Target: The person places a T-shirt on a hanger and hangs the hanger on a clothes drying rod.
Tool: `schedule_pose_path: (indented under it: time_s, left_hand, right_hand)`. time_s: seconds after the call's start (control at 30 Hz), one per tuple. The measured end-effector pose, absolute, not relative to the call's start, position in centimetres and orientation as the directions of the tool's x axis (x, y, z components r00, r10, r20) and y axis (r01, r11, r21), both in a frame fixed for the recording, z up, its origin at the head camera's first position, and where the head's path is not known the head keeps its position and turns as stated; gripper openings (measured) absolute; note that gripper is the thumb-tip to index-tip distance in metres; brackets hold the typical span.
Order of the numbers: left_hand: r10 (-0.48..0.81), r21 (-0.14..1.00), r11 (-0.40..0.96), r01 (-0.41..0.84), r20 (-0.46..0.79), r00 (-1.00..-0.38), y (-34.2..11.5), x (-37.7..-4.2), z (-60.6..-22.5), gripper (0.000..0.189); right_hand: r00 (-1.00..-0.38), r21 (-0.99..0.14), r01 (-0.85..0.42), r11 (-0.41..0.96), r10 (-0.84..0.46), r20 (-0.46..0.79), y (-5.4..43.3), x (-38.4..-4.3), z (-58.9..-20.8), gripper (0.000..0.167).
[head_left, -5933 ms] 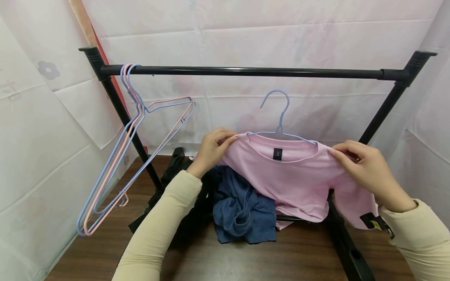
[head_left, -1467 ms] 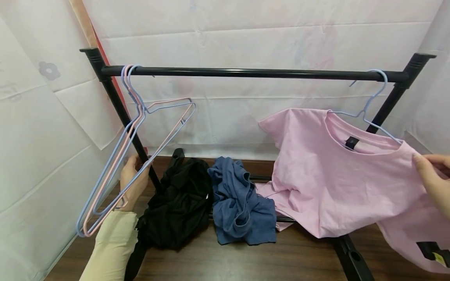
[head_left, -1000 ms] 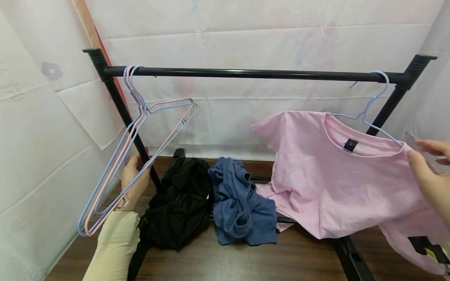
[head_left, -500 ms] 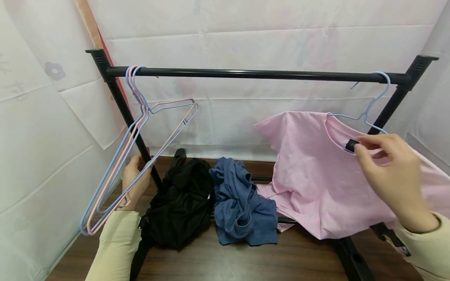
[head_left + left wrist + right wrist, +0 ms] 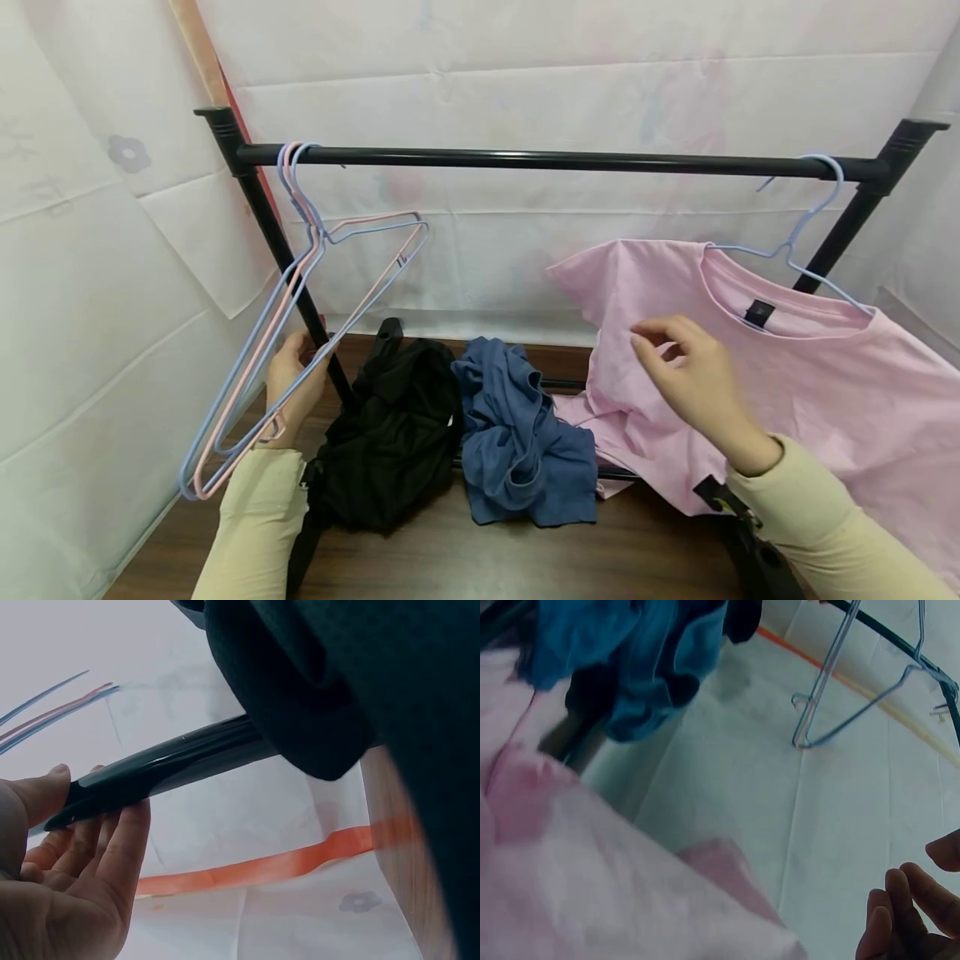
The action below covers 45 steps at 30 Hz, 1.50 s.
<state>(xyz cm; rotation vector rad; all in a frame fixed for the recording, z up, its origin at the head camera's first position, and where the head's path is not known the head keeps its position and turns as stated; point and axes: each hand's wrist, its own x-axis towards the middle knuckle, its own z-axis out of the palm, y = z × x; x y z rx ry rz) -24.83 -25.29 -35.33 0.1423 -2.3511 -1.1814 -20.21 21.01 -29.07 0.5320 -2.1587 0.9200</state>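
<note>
My left hand point(image 5: 294, 375) holds the left upright post of the black clothes rack, behind the hanging hangers. In the left wrist view its thumb lies on one side of the post point(image 5: 172, 761) and the fingers on the other. My right hand point(image 5: 693, 375) is in the air before the pink T-shirt point(image 5: 810, 400), fingers loosely bent with nothing between them. The shirt hangs by a blue hanger point(image 5: 806, 221) at the right end of the rail point(image 5: 525, 158). Several blue and pink hangers point(image 5: 300, 258) hang bare at the left end.
A crumpled black garment point(image 5: 393, 442) and a blue garment point(image 5: 517, 442) lie over the rack's lower bars, between the hangers and the shirt. Below is a brown wood-grain table point(image 5: 450, 558). Pale printed sheets point(image 5: 480, 100) enclose the back and sides.
The pink shirt on its hanger went from both hands up to the rail's right end. My right hand then let go of its shoulder and moved left. The left hand took the post.
</note>
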Motion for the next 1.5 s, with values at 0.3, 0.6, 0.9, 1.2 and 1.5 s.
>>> schedule_pose_path:
  time_s: [0.3, 0.6, 0.9, 1.2, 1.5]
  left_hand:
    - [-0.327, 0.783, 0.610, 0.123, 0.390, -0.861, -25.1, -24.7, -35.1, 0.044]
    - [-0.331, 0.792, 0.600, 0.115, 0.376, -0.866, -25.0, -24.8, -35.2, 0.042]
    - [-0.342, 0.802, 0.586, 0.113, 0.371, -0.864, -25.0, -24.9, -35.4, 0.043]
    - [-0.341, 0.818, 0.565, 0.112, 0.355, -0.871, -24.9, -24.7, -35.3, 0.045]
    - [-0.349, 0.826, 0.556, 0.091, 0.332, -0.877, -24.8, -24.8, -35.2, 0.045]
  right_hand:
    - [-0.722, -0.494, -0.619, 0.611, -0.195, 0.664, 16.4, -21.6, -30.3, 0.013]
    - [-0.755, -0.536, -0.635, 0.557, -0.301, 0.582, 12.4, -22.1, -30.2, 0.017]
    - [-0.742, -0.552, -0.668, 0.499, -0.389, 0.546, 8.7, -23.4, -29.9, 0.019]
    - [-0.724, -0.582, -0.689, 0.433, -0.456, 0.518, 5.6, -24.4, -28.5, 0.022]
    - [-0.646, -0.523, -0.761, 0.384, -0.524, 0.554, 2.2, -24.7, -26.8, 0.023]
